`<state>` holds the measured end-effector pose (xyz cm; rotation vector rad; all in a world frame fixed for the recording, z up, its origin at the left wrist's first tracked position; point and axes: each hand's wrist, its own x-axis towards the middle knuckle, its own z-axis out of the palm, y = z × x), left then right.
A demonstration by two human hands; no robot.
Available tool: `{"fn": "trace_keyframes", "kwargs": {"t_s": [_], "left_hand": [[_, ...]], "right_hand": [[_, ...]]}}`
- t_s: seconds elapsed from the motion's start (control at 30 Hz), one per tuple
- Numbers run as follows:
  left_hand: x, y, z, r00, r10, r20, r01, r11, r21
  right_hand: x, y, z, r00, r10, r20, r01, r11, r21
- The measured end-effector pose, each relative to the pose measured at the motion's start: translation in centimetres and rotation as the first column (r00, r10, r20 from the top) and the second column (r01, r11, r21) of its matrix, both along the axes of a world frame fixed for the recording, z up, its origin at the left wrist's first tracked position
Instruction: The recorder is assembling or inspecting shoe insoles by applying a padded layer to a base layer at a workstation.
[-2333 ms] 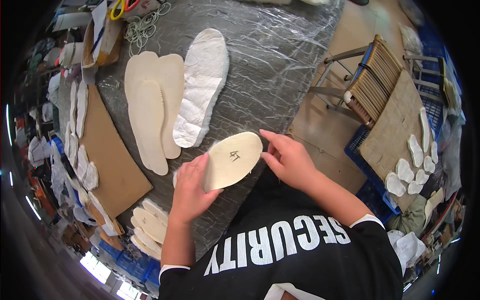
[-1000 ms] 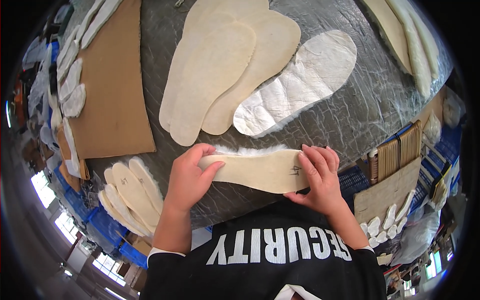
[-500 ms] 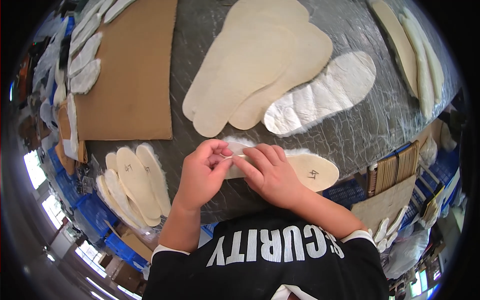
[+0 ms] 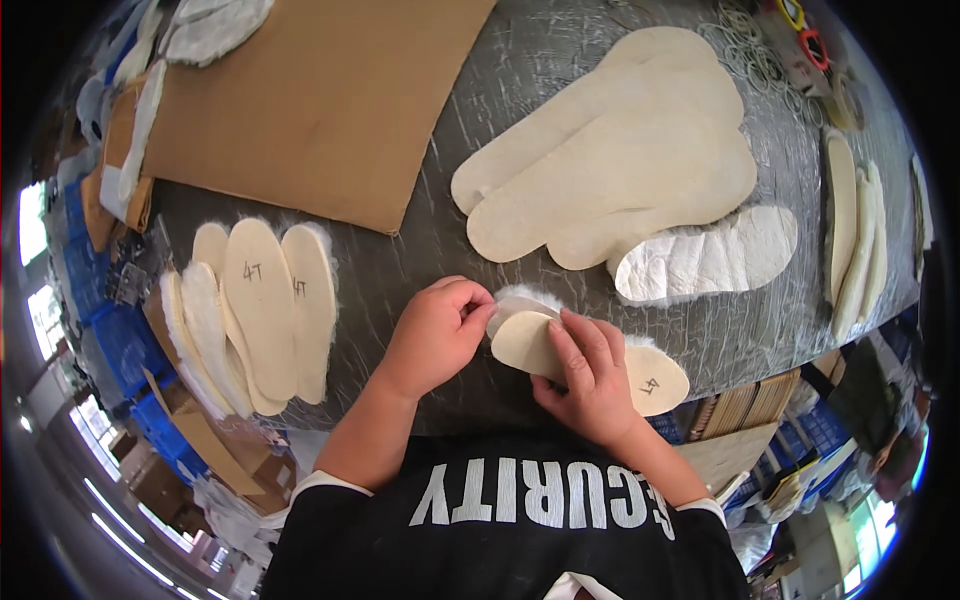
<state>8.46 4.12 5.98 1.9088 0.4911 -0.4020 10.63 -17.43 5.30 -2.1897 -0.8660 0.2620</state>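
Observation:
A cream insole (image 4: 655,378) with a fleecy white underside lies at the near edge of the grey table (image 4: 560,80). My right hand (image 4: 588,375) presses down on its middle. My left hand (image 4: 437,333) pinches the insole's fleecy left tip, fingers closed on it. To the left lies a fanned stack of similar fleece-edged insoles (image 4: 262,310). Beyond my hands rest large cream foot-shaped sheets (image 4: 620,170) and one white quilted foot-shaped piece (image 4: 715,258).
A brown cardboard sheet (image 4: 320,95) covers the far left of the table. More insoles (image 4: 850,225) lie at the right edge, rubber bands and scissors (image 4: 800,30) at the far right corner. Blue crates (image 4: 130,350) and boxes stand on the floor to the left.
The insole was held up in both hands, then laid flat along the table edge. My right hand slid onto its middle and my left hand took its left tip. The view shifted left.

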Motion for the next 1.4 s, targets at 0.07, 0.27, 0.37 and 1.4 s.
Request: {"fn": "trace_keyframes", "kwargs": {"t_s": [0.07, 0.27, 0.37, 1.4], "left_hand": [[-0.1, 0.0, -0.1, 0.999, -0.011, 0.038, 0.012, 1.000, -0.014], [-0.1, 0.3, -0.1, 1.000, -0.007, 0.011, 0.008, 0.998, -0.067], [-0.1, 0.3, -0.2, 1.000, 0.005, 0.009, -0.004, 0.996, -0.091], [-1.0, -0.4, 0.4, 0.998, 0.064, 0.010, -0.064, 0.995, 0.074]], "right_hand": [[0.1, 0.0, -0.2, 1.000, 0.025, 0.009, -0.025, 1.000, 0.007], [-0.2, 0.1, -0.2, 1.000, 0.025, 0.011, -0.024, 0.998, -0.049], [-0.3, 0.2, -0.2, 0.999, -0.003, 0.034, 0.005, 0.997, -0.074], [0.3, -1.6, 0.8, 0.993, 0.050, 0.110, -0.023, 0.971, -0.240]]}}
